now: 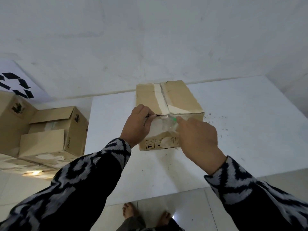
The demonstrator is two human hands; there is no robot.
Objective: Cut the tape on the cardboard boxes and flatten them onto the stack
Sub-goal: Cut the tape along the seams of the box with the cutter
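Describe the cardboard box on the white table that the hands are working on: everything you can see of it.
The cardboard box is plain brown, squat and still closed, and stands upright on the white table near its far edge. Clear tape runs along the top centre seam, where the paper has torn away in pale patches, and down the near face, which carries small printed handling symbols at the bottom. The left hand pinches at the near top edge; the right hand holds something green-tipped at the same edge. What that tool is, I cannot tell.

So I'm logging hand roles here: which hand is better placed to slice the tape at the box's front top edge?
Probably the right hand: a green-tipped tool shows at its fingertips, on the tape. The left hand grips the cardboard box at that edge.
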